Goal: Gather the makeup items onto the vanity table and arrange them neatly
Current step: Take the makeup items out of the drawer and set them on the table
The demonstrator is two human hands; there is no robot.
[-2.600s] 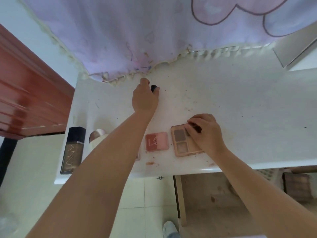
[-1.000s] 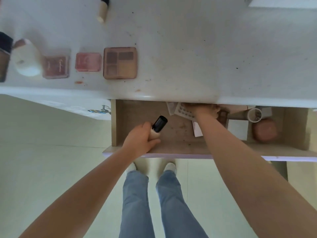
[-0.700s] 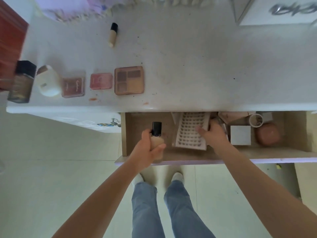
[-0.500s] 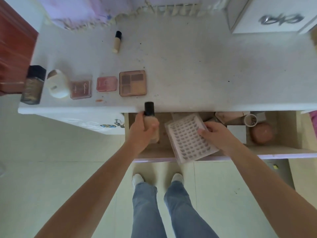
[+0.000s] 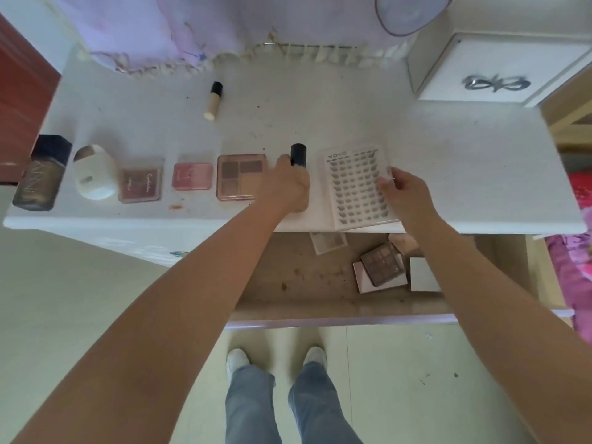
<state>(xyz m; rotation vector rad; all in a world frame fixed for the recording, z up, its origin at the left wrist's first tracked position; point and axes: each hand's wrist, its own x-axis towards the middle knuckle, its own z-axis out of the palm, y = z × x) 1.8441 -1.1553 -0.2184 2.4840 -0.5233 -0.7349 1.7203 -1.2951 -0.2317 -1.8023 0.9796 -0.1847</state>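
At mid-frame the left hand [image 5: 290,184] grips a black-capped bottle [image 5: 298,154] just right of the eyeshadow palette [image 5: 241,176]; set it upright, in line with that row. The right hand [image 5: 404,190] pinches the lash tray [image 5: 358,184]; square it alongside. The white vanity table [image 5: 464,161] is speckled; 1 drawer [image 5: 304,277] gapes below.

"XOYO" on lash tray [image 5: 355,184]; "UNNY" on bottle [image 5: 40,174]

Left hand [image 5: 290,184] grips a black-capped beige foundation bottle [image 5: 298,154] on the white vanity table [image 5: 448,155]; a tan eyeshadow palette [image 5: 241,177] lies just left of its fingers. Right hand [image 5: 404,195] pinches a clear plastic false-lash tray [image 5: 355,184].
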